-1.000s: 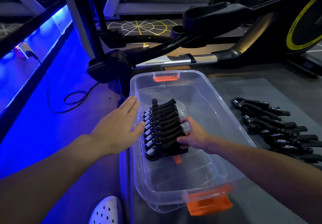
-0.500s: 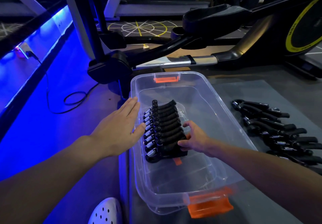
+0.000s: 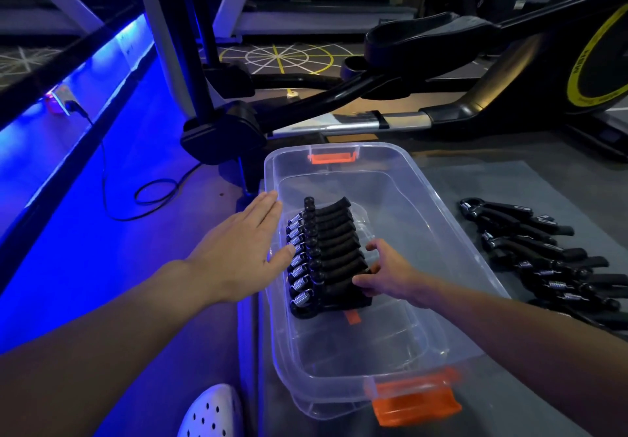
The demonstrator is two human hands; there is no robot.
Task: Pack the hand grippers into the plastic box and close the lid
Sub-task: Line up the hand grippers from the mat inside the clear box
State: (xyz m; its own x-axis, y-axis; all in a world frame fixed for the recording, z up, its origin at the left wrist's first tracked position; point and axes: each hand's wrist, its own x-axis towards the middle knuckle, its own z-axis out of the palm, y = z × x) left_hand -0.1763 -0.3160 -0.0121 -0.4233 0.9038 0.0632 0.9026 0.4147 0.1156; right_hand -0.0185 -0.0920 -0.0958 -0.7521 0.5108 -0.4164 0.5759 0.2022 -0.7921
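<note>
Clear plastic box [image 3: 441,219] stands open-topped on a grey mat [image 3: 492,182], long axis running 12 to 6 o'clock. An orange latch [image 3: 414,402] sits at the 6 o'clock end and a second orange latch [image 3: 334,158] at the 12 o'clock end.

Inside, against the box's 9 o'clock wall, is a row of hand grippers [image 3: 331,253]. They are black and packed side by side, with the springs toward 9 o'clock and the handle ends toward 3 o'clock. The row occupies the middle of the box's length.

Left hand [image 3: 238,253] is outside the box at 9 o'clock of the row. It lies flat with the fingers straight and together, pointing to about 1 o'clock. The fingertips are at the box's rim and the thumb tip is close to the wall; the hand holds nothing. The clear wall lies between this hand and the springs.

Right hand [image 3: 387,273] is inside the box at 3 o'clock of the row. Its fingers are curled onto the handle ends, with the thumb on the gripper nearest 6 o'clock. The row therefore sits between the two hands.

The loose hand grippers [image 3: 543,256] lie in a line on the mat, outside the box at 3 o'clock and well apart from both hands.

A black exercise machine [image 3: 441,63] stands at 12 o'clock beyond the box. A white perforated shoe [image 3: 210,413] shows at 7 o'clock. A dark cable [image 3: 156,192] is coiled at 10 o'clock on blue-lit floor.
</note>
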